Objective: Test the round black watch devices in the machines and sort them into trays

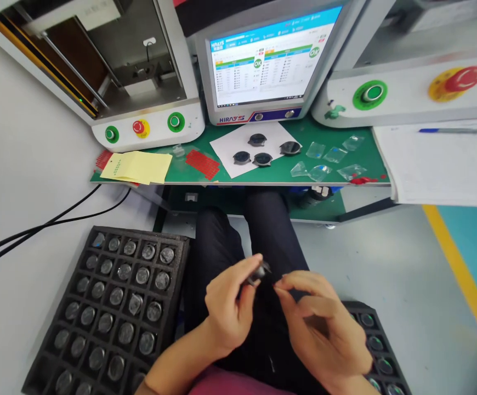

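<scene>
Above my lap, my left hand [232, 304] grips a dark watch case [259, 272] between thumb and fingers, seen nearly edge-on. Just to its right, my right hand [324, 321] is closed in a pinch, thumb against forefinger. A tiny reddish speck shows at those fingertips, too small to name. A small gap separates the right fingertips from the watch case. On the bench, several dark round watch cases [262, 159] lie on and at the edge of a white paper sheet [232, 167].
A black foam tray [172, 318] of wrapped round pieces sits at my left, another tray [380, 329] at my right. The green bench [259, 180] holds red stickers [203, 164], yellow paper [140, 167] and clear film pieces [316, 150]. Behind stand a monitor [275, 71] and button-fitted machines [148, 129].
</scene>
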Available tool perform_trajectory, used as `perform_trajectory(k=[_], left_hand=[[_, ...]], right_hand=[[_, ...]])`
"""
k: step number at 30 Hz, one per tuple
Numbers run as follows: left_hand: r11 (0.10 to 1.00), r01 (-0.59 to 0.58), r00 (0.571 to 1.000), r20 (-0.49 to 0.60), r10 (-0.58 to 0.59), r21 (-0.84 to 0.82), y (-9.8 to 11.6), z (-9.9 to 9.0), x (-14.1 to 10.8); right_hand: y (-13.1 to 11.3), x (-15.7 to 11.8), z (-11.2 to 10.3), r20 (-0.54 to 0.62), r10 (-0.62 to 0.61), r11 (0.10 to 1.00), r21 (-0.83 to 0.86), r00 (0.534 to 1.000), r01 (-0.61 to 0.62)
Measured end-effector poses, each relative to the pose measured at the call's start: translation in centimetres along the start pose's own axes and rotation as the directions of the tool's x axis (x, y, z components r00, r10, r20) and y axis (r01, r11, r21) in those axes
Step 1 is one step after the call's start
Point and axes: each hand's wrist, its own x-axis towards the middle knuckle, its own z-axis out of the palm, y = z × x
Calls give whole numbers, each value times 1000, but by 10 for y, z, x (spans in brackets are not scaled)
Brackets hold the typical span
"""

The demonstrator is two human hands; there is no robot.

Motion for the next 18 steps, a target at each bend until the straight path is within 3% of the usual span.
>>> perform_trajectory(k=[3,6,9,12,14,18], left_hand=[[981,194,968,-167,-188,23,-11,-5,6],[961,273,946,-169,-275,-36,-20,-8,12],[957,281,954,-86,-287,-67,-23,-6,13],[951,302,951,-50,-306,-65,-24,-2,12],[943,326,944,-25,-328,-59,-25,1,12],[936,347,937,45,-345,-49,-31,5,14]], right_hand=[[1,-4,0,56,-8,998,63,998,5],[17,-7,-1,-76,132,988,89,988,-125],[37,-6,-7,-215,379,921,177,900,-346],[49,-4,-14,-237,572,815,275,785,-510],[53,-2,-17,-220,644,757,319,732,-570],[74,9,-14,-236,694,714,340,680,-612]])
